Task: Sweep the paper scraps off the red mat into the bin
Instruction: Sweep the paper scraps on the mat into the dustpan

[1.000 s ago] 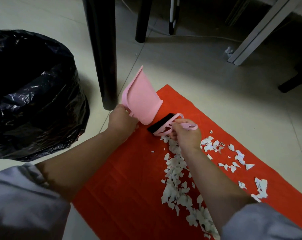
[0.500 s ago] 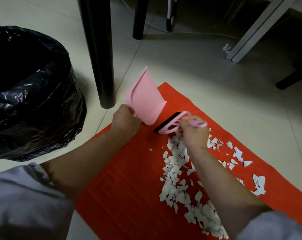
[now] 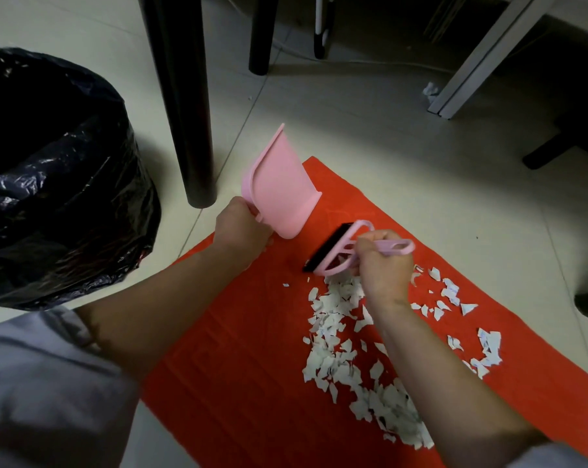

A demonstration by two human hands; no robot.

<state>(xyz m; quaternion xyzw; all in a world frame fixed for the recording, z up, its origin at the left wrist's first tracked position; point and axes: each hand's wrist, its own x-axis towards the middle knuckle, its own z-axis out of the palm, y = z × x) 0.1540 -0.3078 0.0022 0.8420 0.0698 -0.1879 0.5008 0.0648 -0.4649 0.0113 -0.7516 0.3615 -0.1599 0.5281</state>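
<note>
1. Fingers of the left hand curl round the pink dustpan handle, pan tilted above the red mat.
2. Right hand grips the pink brush; paper scraps lie just beneath it, black-lined bin well left.

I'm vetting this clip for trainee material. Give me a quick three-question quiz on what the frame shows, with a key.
1. True or false: the pink dustpan already holds paper scraps.
2. Which hand holds the pink hand brush? A) left hand B) right hand
3. Fill in: the bin lined with a black bag stands on the floor, to the person's ____ of the red mat.

Key: 1 false, the visible face is bare; 2 B; 3 left.
</note>
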